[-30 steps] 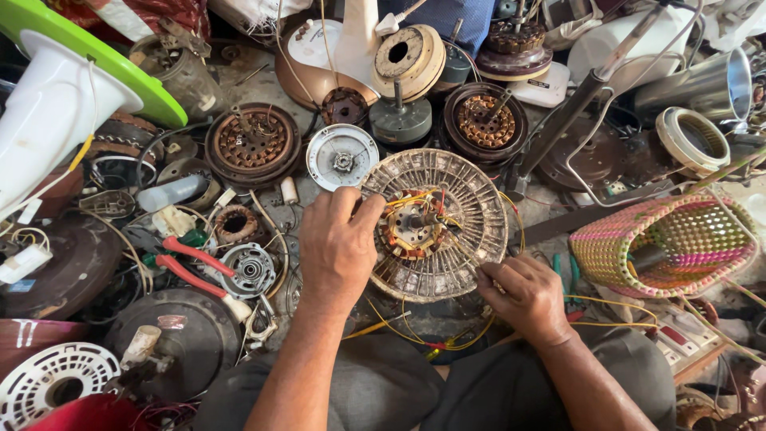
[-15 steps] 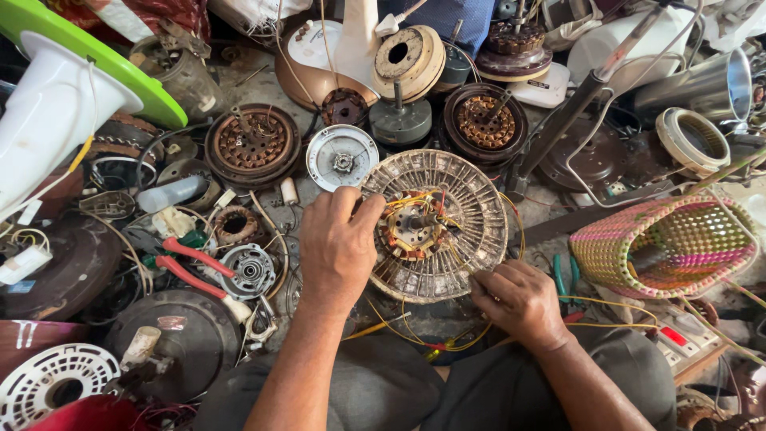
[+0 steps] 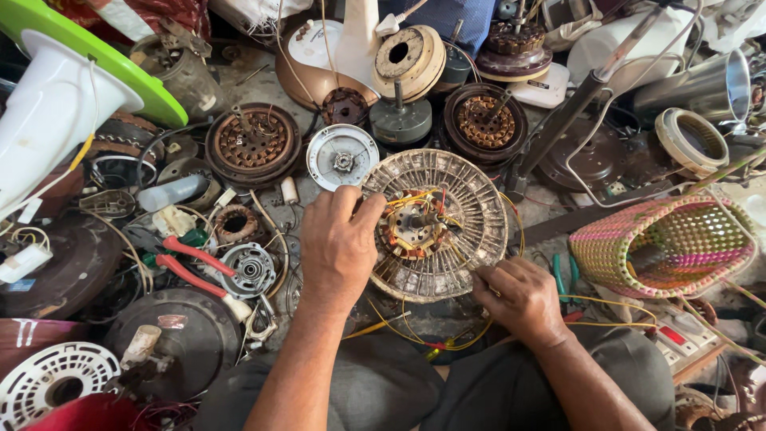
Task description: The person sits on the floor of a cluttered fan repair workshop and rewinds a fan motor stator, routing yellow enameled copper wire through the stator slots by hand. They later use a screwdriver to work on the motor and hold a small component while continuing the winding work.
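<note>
A round, dusty fan motor housing [image 3: 459, 199] with copper windings and coloured wires at its centre rests tilted in front of me. My left hand [image 3: 337, 243] grips its left rim, fingers over the edge. My right hand [image 3: 519, 297] is at the lower right rim with fingers curled, pinching thin yellow wires [image 3: 447, 345] that trail beneath the housing toward my lap.
A silver round end cap [image 3: 342, 156] lies just beyond my left hand. Red-handled pliers [image 3: 187, 263] lie to the left among rusty motor parts. A woven pink and green basket [image 3: 666, 243] sits on the right. A white and green fan base [image 3: 72, 88] stands far left.
My right hand has shifted slightly left and lower along the housing's bottom rim. My left hand stays on the left rim.
</note>
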`<control>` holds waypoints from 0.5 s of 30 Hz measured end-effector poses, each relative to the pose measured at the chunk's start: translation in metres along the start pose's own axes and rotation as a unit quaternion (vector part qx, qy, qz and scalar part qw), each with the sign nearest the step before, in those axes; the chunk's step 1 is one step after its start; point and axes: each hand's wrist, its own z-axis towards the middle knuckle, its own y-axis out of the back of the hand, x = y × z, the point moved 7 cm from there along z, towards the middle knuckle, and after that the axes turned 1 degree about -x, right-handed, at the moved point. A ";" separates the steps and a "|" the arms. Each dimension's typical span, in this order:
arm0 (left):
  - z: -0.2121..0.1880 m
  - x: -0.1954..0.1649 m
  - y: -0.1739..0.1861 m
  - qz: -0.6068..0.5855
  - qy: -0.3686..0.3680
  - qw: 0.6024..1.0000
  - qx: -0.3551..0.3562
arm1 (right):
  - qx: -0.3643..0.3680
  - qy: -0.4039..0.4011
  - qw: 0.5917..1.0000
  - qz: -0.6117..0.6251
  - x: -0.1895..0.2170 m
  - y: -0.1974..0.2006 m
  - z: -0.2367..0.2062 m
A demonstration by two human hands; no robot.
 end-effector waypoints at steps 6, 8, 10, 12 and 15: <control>-0.001 0.000 -0.001 0.004 0.000 1.000 -0.005 | -0.009 -0.003 1.000 0.011 -0.002 0.002 0.002; -0.002 0.000 -0.001 -0.001 0.000 1.000 -0.002 | 0.001 -0.009 1.000 0.010 -0.001 0.003 0.001; -0.002 0.001 -0.002 -0.002 -0.002 1.000 -0.003 | 0.008 -0.012 1.000 0.016 -0.002 0.002 0.002; -0.002 0.002 -0.002 0.000 -0.004 1.000 -0.004 | -0.001 -0.010 1.000 0.016 -0.001 0.004 0.002; -0.002 0.002 -0.002 -0.001 -0.001 1.000 -0.003 | 0.005 -0.012 1.000 0.015 -0.003 0.003 0.003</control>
